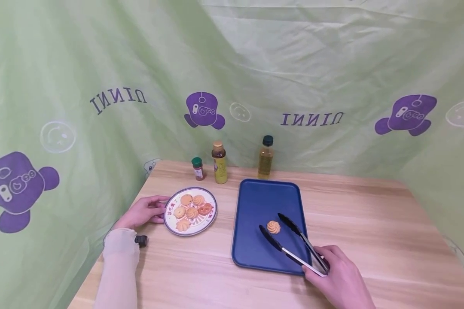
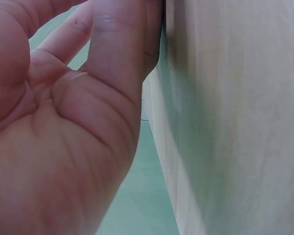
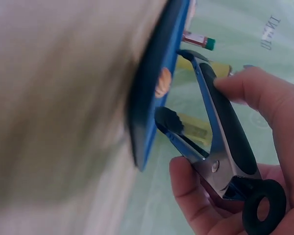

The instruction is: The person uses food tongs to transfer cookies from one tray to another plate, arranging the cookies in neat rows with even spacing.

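My left hand (image 1: 145,211) is at the left rim of a round white plate (image 1: 170,221) with a dark blue edge and holds it there. Several cookies (image 1: 192,212) lie on this plate. In the left wrist view the palm and bent fingers fill the left side, and the plate is out of sight. My right hand (image 1: 342,274) grips metal tongs (image 1: 299,240) with black tips, thumb on one arm and fingers on the other. The spread tongs straddle a swirl cookie (image 1: 273,227) on a blue tray (image 1: 255,201); the tips stand apart from it.
Behind the plate stand a small green-capped spice jar (image 1: 198,169) and a sauce bottle (image 1: 219,165). An oil bottle (image 1: 266,159) stands just behind the tray. A green printed cloth (image 1: 255,56) hangs around the wooden table (image 1: 371,223).
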`<action>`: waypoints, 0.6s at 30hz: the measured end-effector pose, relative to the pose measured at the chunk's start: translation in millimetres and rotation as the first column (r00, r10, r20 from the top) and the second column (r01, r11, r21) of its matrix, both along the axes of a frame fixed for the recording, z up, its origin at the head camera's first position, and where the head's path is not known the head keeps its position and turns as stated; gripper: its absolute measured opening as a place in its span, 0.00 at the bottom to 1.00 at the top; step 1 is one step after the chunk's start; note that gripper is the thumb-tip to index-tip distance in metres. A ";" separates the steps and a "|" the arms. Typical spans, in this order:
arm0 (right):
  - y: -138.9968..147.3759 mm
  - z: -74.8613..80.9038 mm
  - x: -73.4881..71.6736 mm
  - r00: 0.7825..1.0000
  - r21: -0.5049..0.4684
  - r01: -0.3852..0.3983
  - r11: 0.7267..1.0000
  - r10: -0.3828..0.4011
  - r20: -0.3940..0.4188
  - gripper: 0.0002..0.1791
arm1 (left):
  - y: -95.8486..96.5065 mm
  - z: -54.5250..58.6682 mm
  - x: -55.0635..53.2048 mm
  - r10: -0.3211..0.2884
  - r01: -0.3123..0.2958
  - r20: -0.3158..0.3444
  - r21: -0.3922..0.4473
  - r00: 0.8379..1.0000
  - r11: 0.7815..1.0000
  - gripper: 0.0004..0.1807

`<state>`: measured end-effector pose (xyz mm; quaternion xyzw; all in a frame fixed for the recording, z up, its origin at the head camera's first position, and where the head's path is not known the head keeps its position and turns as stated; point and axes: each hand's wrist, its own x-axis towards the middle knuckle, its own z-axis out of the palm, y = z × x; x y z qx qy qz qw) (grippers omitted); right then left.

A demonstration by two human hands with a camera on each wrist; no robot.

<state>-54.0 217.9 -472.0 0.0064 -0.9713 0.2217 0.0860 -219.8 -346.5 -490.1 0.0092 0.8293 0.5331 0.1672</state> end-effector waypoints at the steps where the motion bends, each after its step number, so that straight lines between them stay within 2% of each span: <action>1: 0.6 -1.4 -0.8 1.000 -0.004 0.002 1.000 -0.002 0.011 0.34 | -0.6 -1.0 0.6 0.000 0.000 -0.002 0.003 1.000 1.000 0.31; 5: 2.9 -5.3 -4.5 0.997 -0.028 0.018 0.999 -0.016 0.071 0.34 | -3.1 -3.6 1.1 0.007 -0.007 -0.009 0.011 1.000 1.000 0.30; 12: 6.3 -12.4 -1.3 1.000 -0.062 0.008 0.998 -0.009 -0.017 0.30 | -3.4 -4.4 -0.1 0.002 -0.002 -0.010 0.013 1.000 1.000 0.30; 18: 8.0 -12.5 -0.6 0.999 -0.073 0.021 0.997 -0.019 0.028 0.29 | -2.5 -4.9 -1.6 0.000 0.000 -0.001 0.007 1.000 1.000 0.30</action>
